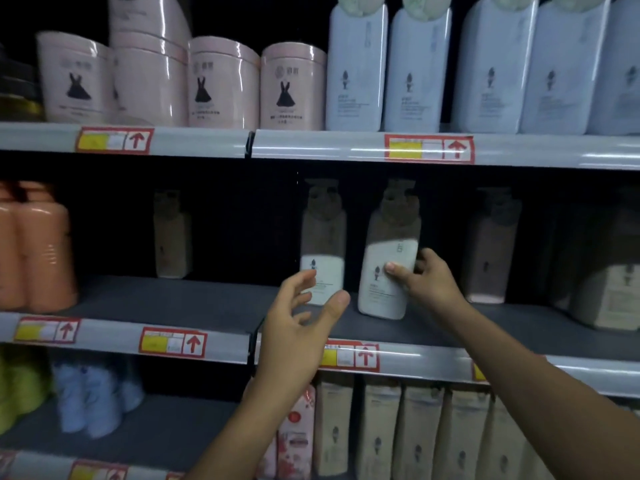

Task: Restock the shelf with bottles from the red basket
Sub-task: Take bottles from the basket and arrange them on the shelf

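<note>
Right hand (420,282) gripping white pump bottle (388,271) at frame centre, thumb across label, fingers wrapping behind; bottle standing slightly tilted on middle shelf (207,306). Left hand (298,327) hovering with fingers spread and relaxed, holding nothing, in front of second white bottle (323,271) just to the left. More bottles sitting in shadow further back. Pink tubs (221,81) lining upper left shelf.

Top shelf: pink tubs (224,83) with black dress print at left, pale blue bottles (356,69) at right. Orange bottles (36,245) at middle level, far left. Bottom level: beige bottles (419,434), blue bottles (88,396), green ones (17,386). Red-bordered price tags (429,148) on shelf edges.
</note>
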Demonstrator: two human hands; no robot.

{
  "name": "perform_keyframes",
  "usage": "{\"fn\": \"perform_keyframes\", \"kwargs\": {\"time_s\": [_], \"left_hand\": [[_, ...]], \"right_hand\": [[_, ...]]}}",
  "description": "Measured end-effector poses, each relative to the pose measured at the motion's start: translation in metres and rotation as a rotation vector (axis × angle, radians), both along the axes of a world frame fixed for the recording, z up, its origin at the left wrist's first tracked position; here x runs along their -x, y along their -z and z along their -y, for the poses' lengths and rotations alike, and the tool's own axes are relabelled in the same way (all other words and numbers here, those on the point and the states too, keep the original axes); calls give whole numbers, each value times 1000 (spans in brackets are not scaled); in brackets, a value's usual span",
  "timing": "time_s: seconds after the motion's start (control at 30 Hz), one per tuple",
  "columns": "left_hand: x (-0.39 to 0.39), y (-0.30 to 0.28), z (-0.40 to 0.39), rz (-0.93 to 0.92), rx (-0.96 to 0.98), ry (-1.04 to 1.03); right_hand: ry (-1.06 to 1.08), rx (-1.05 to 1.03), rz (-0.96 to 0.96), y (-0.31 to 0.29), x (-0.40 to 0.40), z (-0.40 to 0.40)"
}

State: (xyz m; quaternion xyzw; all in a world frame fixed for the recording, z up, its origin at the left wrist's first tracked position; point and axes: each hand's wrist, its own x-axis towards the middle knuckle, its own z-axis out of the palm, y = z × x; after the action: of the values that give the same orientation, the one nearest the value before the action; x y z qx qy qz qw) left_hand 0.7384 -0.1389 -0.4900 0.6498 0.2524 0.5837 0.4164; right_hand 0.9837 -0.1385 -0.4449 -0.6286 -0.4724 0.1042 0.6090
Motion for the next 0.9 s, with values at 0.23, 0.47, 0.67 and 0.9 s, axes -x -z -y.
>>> {"fn": "perform_keyframes", "kwargs": {"time_s": [0.23,0.47,0.67,0.9], "left_hand": [[-24,0,-12,5,-19,-18],[-28,1,-2,-3,18,-44],[-14,-9,9,84,104,-12],[8,-16,16,24,108,-10]], "right_hand": [[-90,92,-33,-5,-1,-5],[283,71,126,3,27,15],[341,-37,656,41,83,33],[328,237,589,42,84,27]]}}
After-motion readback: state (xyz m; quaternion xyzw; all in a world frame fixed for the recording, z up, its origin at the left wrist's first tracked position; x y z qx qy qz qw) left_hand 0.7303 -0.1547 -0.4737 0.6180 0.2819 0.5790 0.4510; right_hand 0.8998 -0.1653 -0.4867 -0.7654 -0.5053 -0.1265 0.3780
